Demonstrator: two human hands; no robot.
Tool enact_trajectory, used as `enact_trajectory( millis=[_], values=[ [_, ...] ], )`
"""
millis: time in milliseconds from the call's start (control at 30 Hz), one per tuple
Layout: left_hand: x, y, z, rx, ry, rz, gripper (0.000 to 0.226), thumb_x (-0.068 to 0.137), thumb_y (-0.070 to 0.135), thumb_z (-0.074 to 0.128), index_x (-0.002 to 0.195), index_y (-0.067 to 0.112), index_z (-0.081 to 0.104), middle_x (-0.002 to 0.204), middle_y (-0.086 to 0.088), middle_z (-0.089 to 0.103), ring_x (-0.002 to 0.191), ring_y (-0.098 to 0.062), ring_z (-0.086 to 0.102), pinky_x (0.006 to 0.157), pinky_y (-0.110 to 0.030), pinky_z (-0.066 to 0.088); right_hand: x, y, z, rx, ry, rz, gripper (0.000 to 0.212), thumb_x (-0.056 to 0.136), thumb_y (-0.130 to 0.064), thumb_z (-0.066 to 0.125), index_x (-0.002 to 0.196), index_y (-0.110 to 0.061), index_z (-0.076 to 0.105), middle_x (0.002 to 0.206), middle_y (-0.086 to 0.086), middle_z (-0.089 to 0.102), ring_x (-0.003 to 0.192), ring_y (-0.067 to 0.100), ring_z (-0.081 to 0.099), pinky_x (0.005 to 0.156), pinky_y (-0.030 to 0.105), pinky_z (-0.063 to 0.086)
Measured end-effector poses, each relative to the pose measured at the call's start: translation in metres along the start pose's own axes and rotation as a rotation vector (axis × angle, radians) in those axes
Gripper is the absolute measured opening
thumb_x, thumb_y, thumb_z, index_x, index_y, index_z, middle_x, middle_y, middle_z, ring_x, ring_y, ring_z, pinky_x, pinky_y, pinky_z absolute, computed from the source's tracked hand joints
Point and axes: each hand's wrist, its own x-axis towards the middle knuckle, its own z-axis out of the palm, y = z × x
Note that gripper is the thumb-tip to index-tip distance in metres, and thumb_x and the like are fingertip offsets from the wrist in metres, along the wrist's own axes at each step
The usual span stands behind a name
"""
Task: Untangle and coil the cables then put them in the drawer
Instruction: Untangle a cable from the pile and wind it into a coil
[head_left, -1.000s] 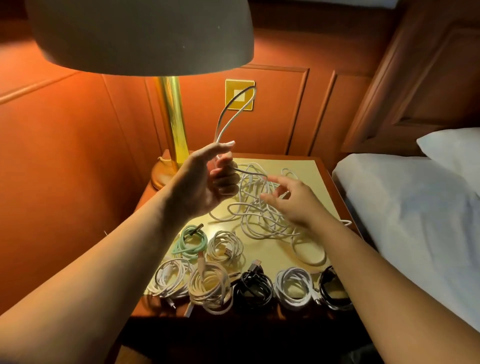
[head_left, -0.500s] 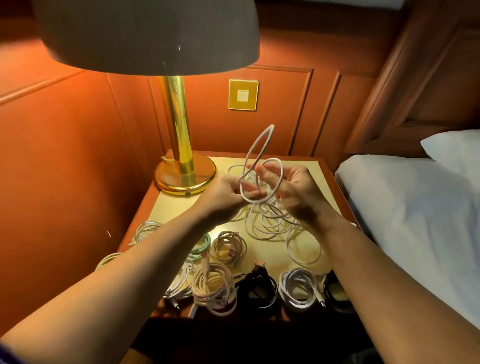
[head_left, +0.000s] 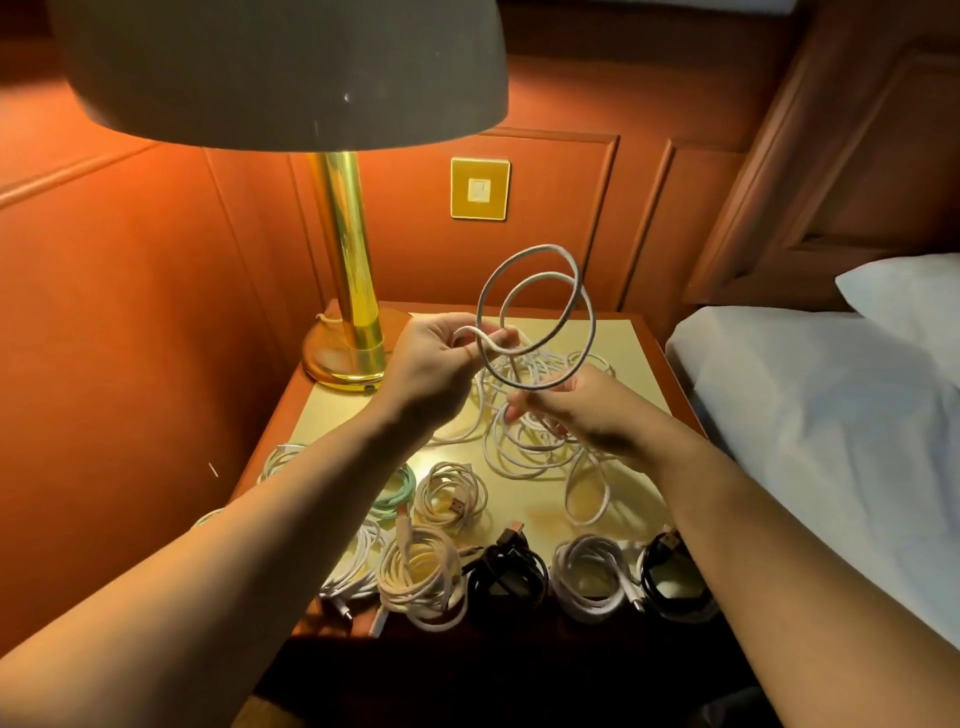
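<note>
We see both hands above the tangled pile (head_left: 540, 436) on the worktop (head_left: 631, 353): left hand (head_left: 434, 371) grips the white cable (head_left: 537, 317), right hand (head_left: 587, 415) pinches its two raised loops; coiled cables (head_left: 421, 577) nearer us.

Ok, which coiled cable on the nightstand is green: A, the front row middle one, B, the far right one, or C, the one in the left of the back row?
C: the green coil lies in the left of the back row, partly under the left forearm; the front-middle coil and the far-right coil are black.
</note>
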Motion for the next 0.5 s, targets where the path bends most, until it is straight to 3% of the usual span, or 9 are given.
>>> enact_trajectory(
  millis=[67,100,133,200,267,300,367,433,500],
  values=[
    [0.001,0.003,-0.001,0.026,0.021,0.054,0.013,0.095,0.020,0.071,0.093,0.009,0.078,0.082,0.004,0.078,0.079,-0.003,0.071,0.071,-0.013,0.049,0.001,0.005,-0.008,0.002,-0.068,0.018,0.012,0.094,-0.027,0.073,0.091,-0.026,0.084,0.122,0.026,0.070,0.117,0.049,0.061,0.102,0.054,0.050],
    [0.001,0.005,-0.001,0.016,0.040,0.066,0.015,0.095,0.020,0.071,0.095,0.007,0.077,0.080,0.005,0.078,0.077,-0.002,0.071,0.069,-0.010,0.048,0.001,0.009,-0.011,-0.010,-0.094,0.035,0.014,0.093,-0.016,0.073,0.090,-0.024,0.084,0.115,0.020,0.075,0.107,0.043,0.067,0.097,0.051,0.053],
    [0.002,0.007,-0.001,-0.005,0.064,0.072,0.017,0.095,0.020,0.070,0.098,0.004,0.076,0.071,0.008,0.075,0.067,0.001,0.068,0.061,-0.006,0.046,0.003,0.013,-0.014,-0.031,-0.091,0.062,0.021,0.091,-0.006,0.072,0.088,-0.022,0.084,0.106,0.015,0.078,0.088,0.035,0.068,0.083,0.046,0.055],
    [0.006,0.011,-0.003,-0.047,0.122,0.083,0.021,0.097,0.017,0.068,0.101,-0.003,0.073,0.050,0.017,0.060,0.045,0.004,0.053,0.047,-0.004,0.036,0.006,0.019,-0.016,-0.115,-0.040,0.132,0.029,0.088,0.004,0.069,0.084,-0.020,0.084,0.083,0.009,0.078,0.053,0.018,0.050,0.054,0.030,0.042],
    [0.010,0.014,-0.008,-0.102,0.204,0.105,0.022,0.097,0.016,0.068,0.101,-0.005,0.072,0.044,0.018,0.049,0.039,0.002,0.040,0.044,-0.008,0.031,0.005,0.022,-0.016,-0.204,0.022,0.199,0.036,0.088,0.006,0.063,0.086,-0.022,0.084,0.063,-0.004,0.070,0.036,0.007,0.035,0.043,0.022,0.029],
    [0.012,0.014,-0.009,-0.140,0.251,0.112,0.024,0.096,0.016,0.069,0.102,-0.007,0.071,0.045,0.017,0.045,0.039,0.001,0.035,0.043,-0.011,0.030,0.005,0.022,-0.016,-0.243,0.064,0.219,0.040,0.088,0.007,0.060,0.087,-0.025,0.085,0.068,-0.010,0.070,0.035,0.006,0.036,0.043,0.022,0.029],
    [0.014,0.010,-0.009,-0.168,0.311,0.095,0.030,0.095,0.021,0.071,0.105,-0.007,0.071,0.046,0.014,0.040,0.040,-0.003,0.029,0.043,-0.017,0.027,0.006,0.022,-0.016,-0.323,0.132,0.211,0.041,0.089,0.001,0.060,0.084,-0.031,0.084,0.101,-0.010,0.072,0.054,0.009,0.051,0.049,0.024,0.038],
    [0.009,0.007,-0.002,-0.128,0.307,0.046,0.029,0.096,0.025,0.072,0.108,-0.002,0.071,0.046,0.016,0.048,0.041,0.001,0.039,0.047,-0.017,0.032,0.005,0.022,-0.015,-0.421,0.203,0.166,0.026,0.092,-0.014,0.070,0.083,-0.035,0.083,0.116,-0.007,0.071,0.082,0.014,0.061,0.064,0.026,0.047],
    [0.004,0.007,0.003,-0.081,0.215,0.003,0.027,0.092,0.022,0.076,0.110,0.003,0.071,0.053,0.018,0.061,0.046,0.005,0.051,0.051,-0.014,0.039,0.002,0.022,-0.013,-0.470,0.219,0.060,0.016,0.095,-0.025,0.072,0.095,-0.037,0.082,0.120,-0.005,0.067,0.102,0.017,0.060,0.081,0.032,0.053]
  ],
)
